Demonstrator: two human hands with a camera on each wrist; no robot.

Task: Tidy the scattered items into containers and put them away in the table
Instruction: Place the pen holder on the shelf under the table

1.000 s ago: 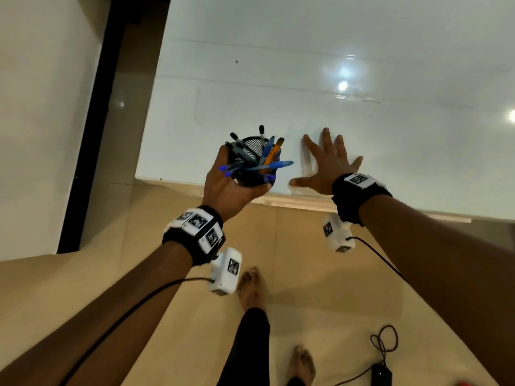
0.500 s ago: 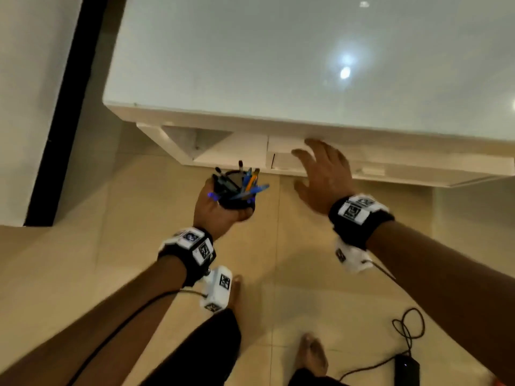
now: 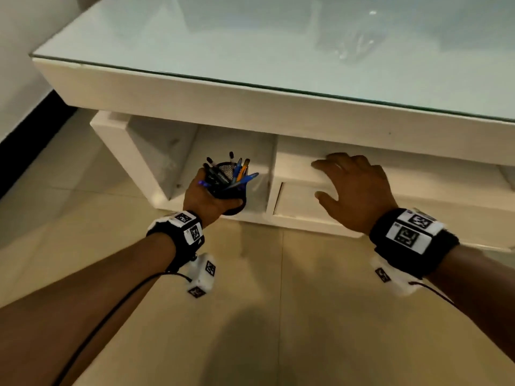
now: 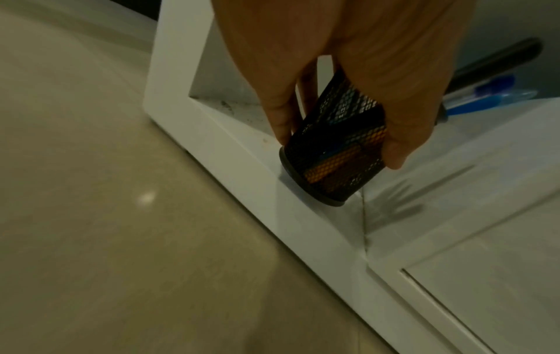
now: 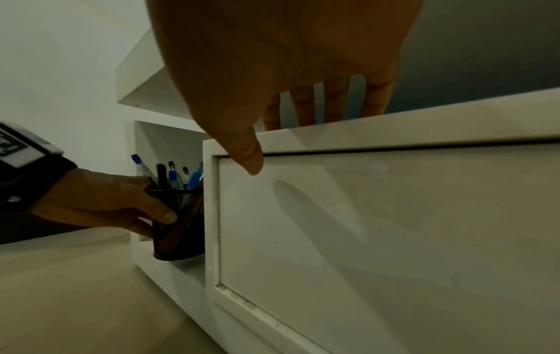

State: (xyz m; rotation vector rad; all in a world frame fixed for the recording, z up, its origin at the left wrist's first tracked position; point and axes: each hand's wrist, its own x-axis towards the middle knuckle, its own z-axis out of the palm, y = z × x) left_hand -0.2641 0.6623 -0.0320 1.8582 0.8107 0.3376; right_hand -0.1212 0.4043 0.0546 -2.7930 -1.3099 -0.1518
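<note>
A black mesh pen cup (image 3: 232, 190) holds several blue, black and orange pens (image 3: 240, 171). My left hand (image 3: 206, 199) grips the pen cup (image 4: 336, 148) round its side. The cup is tilted, its base just over the front lip of the white table's open lower compartment (image 3: 178, 151). My right hand (image 3: 354, 185) lies flat on top of the drawer unit beside that compartment. Its fingers (image 5: 309, 105) are straight over the top edge, and the thumb (image 5: 248, 155) touches the drawer front (image 5: 394, 227). The pen cup (image 5: 181, 215) stands left of the drawer frame.
The table's glass top (image 3: 250, 37) overhangs the compartment and the drawer (image 3: 301, 201). Beige floor tiles (image 3: 278, 316) lie in front. A black skirting strip (image 3: 25, 157) runs along the wall at the left. A black cable (image 3: 111, 316) hangs from my left wrist.
My view and both hands dropped from the table top to the lower level. The left hand carried the pen cup down to the open compartment. The right hand moved onto the drawer unit.
</note>
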